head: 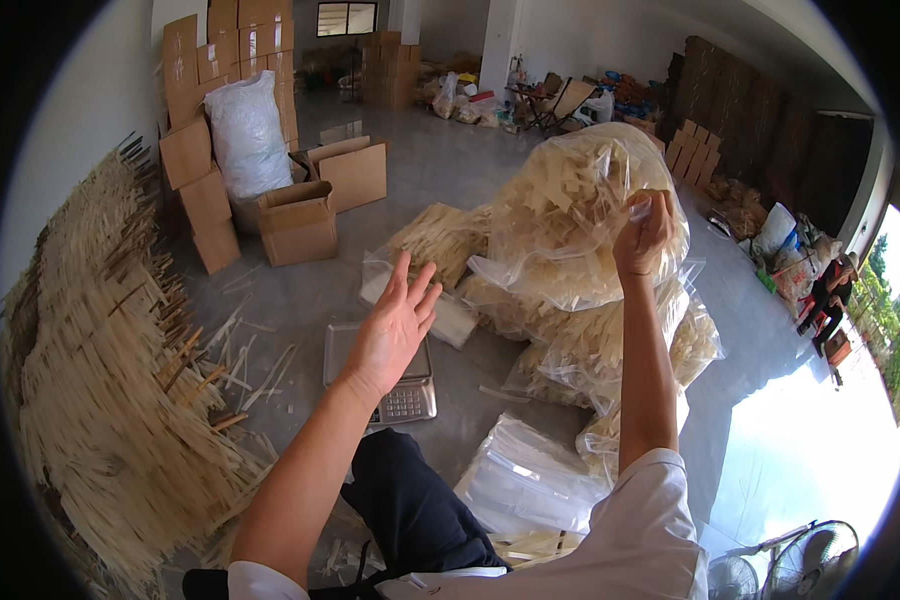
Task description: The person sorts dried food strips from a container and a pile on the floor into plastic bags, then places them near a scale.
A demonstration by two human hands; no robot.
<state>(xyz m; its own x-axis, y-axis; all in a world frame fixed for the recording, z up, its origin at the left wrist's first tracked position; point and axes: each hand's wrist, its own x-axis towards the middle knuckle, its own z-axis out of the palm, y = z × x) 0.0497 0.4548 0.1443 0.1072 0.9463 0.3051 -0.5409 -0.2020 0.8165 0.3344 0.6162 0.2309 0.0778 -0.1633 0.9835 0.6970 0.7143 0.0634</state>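
Note:
My right hand pinches the plastic of a large clear bag filled with pale dried strips, which rests on top of more filled bags. With palm turned up and fingers spread, my left hand holds nothing above a digital scale with a metal pan and keypad, partly hidden by my wrist. Just beyond that hand lies a bundle of pale strips on clear plastic. A stack of flat clear plastic bags lies on the floor near my knee.
A big heap of long pale strips fills the left side. Cardboard boxes and a stuffed white sack stand behind it. Loose strips litter the floor. At the right a person sits by sacks; fans stand at lower right.

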